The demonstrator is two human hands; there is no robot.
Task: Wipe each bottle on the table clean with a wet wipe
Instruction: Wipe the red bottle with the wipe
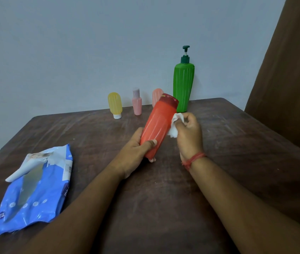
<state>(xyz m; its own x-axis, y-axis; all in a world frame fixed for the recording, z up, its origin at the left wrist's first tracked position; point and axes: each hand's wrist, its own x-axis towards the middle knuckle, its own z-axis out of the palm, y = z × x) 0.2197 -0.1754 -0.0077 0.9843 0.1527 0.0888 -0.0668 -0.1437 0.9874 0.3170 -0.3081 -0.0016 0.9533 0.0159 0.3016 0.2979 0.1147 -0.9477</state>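
Note:
My left hand (136,149) grips the lower end of an orange-red bottle (159,123) with a dark red cap, held tilted above the table, cap pointing away. My right hand (188,133) holds a crumpled white wet wipe (175,125) against the bottle's right side. Along the far edge stand a yellow tube bottle (115,104) on its white cap, a small pink bottle (137,103), a peach bottle (156,96) partly hidden behind the red one, and a tall green pump bottle (183,85).
A blue pack of wet wipes (35,189) lies at the near left of the brown table (237,143), its flap lifted. A brown curtain (292,70) hangs at the right. A pale wall stands behind the table.

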